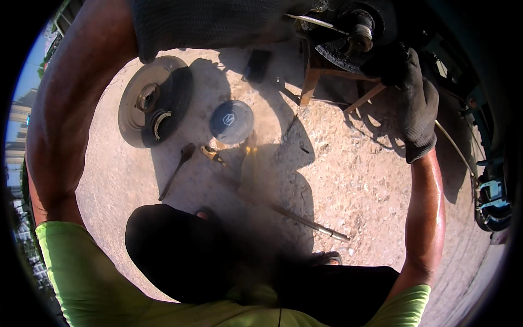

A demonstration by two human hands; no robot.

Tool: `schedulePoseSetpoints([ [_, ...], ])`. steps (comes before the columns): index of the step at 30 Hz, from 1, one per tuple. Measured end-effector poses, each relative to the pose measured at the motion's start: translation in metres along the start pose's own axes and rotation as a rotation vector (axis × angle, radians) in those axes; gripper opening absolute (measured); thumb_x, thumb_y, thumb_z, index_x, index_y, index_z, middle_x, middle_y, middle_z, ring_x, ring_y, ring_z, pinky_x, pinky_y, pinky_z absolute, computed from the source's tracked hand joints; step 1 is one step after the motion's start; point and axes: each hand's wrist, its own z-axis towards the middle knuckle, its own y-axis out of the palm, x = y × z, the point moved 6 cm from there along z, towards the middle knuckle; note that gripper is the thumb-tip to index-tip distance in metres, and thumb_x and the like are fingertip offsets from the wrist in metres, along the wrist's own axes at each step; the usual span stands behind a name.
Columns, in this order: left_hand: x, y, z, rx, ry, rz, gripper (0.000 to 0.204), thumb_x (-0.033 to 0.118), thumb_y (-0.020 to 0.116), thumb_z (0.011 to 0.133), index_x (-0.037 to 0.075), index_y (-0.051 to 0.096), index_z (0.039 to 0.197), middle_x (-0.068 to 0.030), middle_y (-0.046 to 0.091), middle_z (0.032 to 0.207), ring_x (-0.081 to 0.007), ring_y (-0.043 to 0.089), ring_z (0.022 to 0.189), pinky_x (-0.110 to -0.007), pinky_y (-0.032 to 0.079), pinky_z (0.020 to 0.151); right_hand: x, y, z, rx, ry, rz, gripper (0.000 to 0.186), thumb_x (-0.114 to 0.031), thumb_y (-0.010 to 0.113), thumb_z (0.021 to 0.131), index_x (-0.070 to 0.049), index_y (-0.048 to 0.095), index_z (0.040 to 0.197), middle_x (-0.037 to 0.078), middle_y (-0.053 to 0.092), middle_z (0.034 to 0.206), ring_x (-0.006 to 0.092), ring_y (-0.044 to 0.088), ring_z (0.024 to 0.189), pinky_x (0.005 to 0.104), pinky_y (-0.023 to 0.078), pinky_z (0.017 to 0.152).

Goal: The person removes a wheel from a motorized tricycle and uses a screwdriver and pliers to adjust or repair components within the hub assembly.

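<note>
My left hand (212,24), in a dark knitted glove, reaches across the top of the view. Its fingers run into shadow at the upper edge, so their grip is hidden. By the glove's end, a thin pale metal strip (317,22) points at the hub (360,35) of a round, blackened wheel part (340,54). That part rests on a wooden stool (309,84). My right hand (419,103), gloved in grey, is closed at the part's lower right rim, its fingertips lost in the dark.
On the rough ground lie a large round plate (131,109) with a curved piece on it, a round cap (231,122), a yellow-handled tool (210,152), a dark long-handled tool (177,171), a metal rod (310,222) and a black block (257,65). Machinery (493,193) stands at right.
</note>
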Motion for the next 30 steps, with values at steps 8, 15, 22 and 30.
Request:
schedulePoseSetpoints([
  [8,-0.006,0.012,0.0,0.009,0.001,-0.137,0.037,0.036,0.047,0.104,0.003,0.065,0.102,-0.0142,0.066,0.081,-0.0292,0.067,0.073,-0.041,0.057,0.074,-0.008,0.001,-0.001,-0.009,-0.076,-0.077,0.052,-0.034,0.043,0.107,-0.001,0.048,0.146,0.019,0.066,0.127,0.022,0.065,0.113,0.0322,0.048,0.101],
  [15,-0.002,0.016,0.01,-0.165,-0.121,-0.167,0.039,0.036,0.046,0.105,0.003,0.065,0.101,-0.0138,0.066,0.081,-0.0275,0.067,0.072,-0.042,0.057,0.073,-0.01,0.002,0.0,0.0,0.052,0.073,0.051,-0.034,0.046,0.106,-0.001,0.05,0.145,0.019,0.067,0.125,0.0199,0.066,0.111,0.0305,0.049,0.098],
  [22,-0.004,0.012,0.019,-0.269,-0.136,-0.372,0.035,0.032,0.046,0.105,0.003,0.066,0.1,-0.0143,0.067,0.085,-0.0267,0.067,0.08,-0.041,0.055,0.08,-0.014,0.005,0.001,0.035,0.093,0.17,0.051,-0.035,0.047,0.106,-0.001,0.051,0.144,0.016,0.068,0.122,0.0174,0.065,0.106,0.0293,0.05,0.094],
  [30,0.007,0.114,0.018,0.406,-0.158,-0.612,0.026,0.029,0.073,0.09,0.008,0.073,0.105,-0.01,0.071,0.097,-0.0269,0.069,0.085,-0.039,0.054,0.074,-0.008,0.001,0.001,0.022,-0.084,-0.051,0.053,-0.037,0.045,0.107,0.0,0.05,0.145,0.017,0.07,0.118,0.0168,0.066,0.103,0.0294,0.051,0.093],
])
